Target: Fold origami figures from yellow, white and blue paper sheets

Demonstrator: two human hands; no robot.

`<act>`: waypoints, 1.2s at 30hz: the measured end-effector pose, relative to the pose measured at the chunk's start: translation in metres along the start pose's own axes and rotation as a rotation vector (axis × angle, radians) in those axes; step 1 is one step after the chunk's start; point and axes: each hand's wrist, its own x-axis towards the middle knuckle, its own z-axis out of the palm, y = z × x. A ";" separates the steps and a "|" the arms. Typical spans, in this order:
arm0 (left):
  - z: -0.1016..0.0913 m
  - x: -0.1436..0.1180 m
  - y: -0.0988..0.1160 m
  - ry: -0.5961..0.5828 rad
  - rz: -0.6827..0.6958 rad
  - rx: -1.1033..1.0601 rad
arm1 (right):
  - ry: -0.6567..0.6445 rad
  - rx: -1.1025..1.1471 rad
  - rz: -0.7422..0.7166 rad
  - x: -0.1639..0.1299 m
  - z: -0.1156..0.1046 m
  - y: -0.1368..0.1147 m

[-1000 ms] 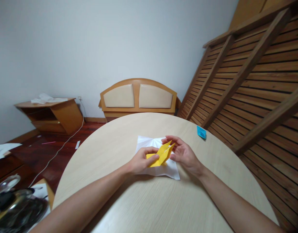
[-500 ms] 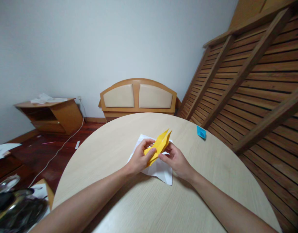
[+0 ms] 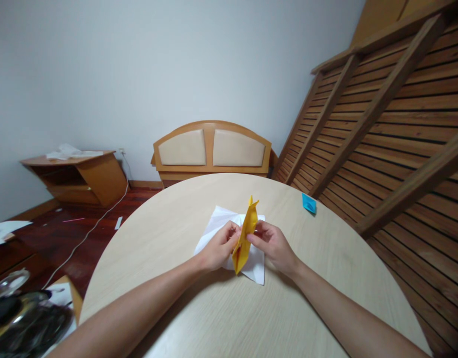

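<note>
A folded piece of yellow paper [image 3: 245,241] is held nearly upright between my two hands, its edge turned toward me and its pointed tips at the top. My left hand [image 3: 220,244] pinches it from the left, the fingertips partly hidden behind it. From the right, my right hand [image 3: 274,246] grips it with the thumb on the near side and fingers behind. Beneath the hands, a creased sheet of white paper [image 3: 256,268] lies on the round table [image 3: 169,308].
Near the table's right edge lies a small folded blue paper [image 3: 309,204]. A wooden slatted frame [image 3: 393,129] leans along the right side. Beyond the table stands a padded headboard [image 3: 210,124]. On the left are a wooden cabinet [image 3: 106,179] and a white cable [image 3: 85,239] on the floor.
The yellow paper has turned from a slant showing its broad face to nearly upright and edge-on. My left hand has shifted slightly right and down; the right hand has barely moved.
</note>
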 end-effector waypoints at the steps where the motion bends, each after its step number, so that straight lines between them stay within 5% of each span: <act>1: 0.000 0.000 0.000 0.014 0.023 0.024 | 0.030 -0.019 0.002 0.001 0.000 0.002; 17: -0.001 -0.002 0.010 0.114 0.098 0.278 | 0.188 -0.035 0.043 0.005 0.002 0.001; 25: -0.001 -0.003 -0.002 0.004 0.085 0.232 | 0.352 0.009 0.007 0.006 0.003 0.000; 36: -0.002 -0.001 0.004 0.142 0.150 0.293 | 0.223 -0.033 -0.045 0.001 0.003 0.010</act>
